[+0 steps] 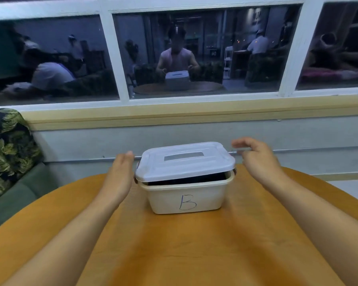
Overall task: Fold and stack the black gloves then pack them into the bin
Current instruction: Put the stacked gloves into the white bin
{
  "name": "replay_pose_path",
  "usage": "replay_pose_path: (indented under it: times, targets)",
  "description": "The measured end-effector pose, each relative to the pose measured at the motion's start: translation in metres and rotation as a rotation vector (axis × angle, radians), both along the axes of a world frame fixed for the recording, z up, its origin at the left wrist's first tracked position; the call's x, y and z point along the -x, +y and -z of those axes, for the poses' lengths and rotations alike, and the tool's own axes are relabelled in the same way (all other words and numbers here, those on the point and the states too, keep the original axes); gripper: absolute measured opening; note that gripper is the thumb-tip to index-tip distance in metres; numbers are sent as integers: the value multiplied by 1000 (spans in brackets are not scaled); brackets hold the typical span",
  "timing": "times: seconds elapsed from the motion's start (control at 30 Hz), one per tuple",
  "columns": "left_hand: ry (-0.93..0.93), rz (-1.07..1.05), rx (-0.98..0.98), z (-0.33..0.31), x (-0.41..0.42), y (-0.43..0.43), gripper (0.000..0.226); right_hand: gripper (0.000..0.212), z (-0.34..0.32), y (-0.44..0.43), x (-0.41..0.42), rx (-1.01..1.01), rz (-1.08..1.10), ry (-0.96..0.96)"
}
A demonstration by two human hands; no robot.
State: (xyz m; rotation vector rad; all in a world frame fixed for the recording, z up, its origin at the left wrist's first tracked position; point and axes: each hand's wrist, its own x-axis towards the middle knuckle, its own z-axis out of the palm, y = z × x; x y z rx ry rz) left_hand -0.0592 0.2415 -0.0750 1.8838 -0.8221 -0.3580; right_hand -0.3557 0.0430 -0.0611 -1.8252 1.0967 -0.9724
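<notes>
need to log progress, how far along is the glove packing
Mostly done: something dark, likely the gloves, shows inside the bin through the gap under the lid. In hand: nothing; the left hand and right hand hover open beside the lid. Left: the lid sits ajar, not pressed shut.

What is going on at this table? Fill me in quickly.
A person is at a round wooden table with a white bin marked B in front of them. Its lid lies on top but is not pressed shut: the front edge sits raised, and something dark, probably the black gloves, shows in the gap. The left hand and the right hand are open, one on each side of the lid, holding nothing. The packing looks done; only closing the lid seems left.
</notes>
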Motion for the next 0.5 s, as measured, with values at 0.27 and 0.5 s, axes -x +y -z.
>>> replay_pose_path:
  times: [0.27, 0.5]
  targets:
    - [-400, 375, -332, -47, 1, -85, 40, 43, -70, -24, -101, 312, -424, 583]
    - [-556, 406, -608, 1, 10, -103, 58, 58, 1, -23, -125, 216, -449, 1012]
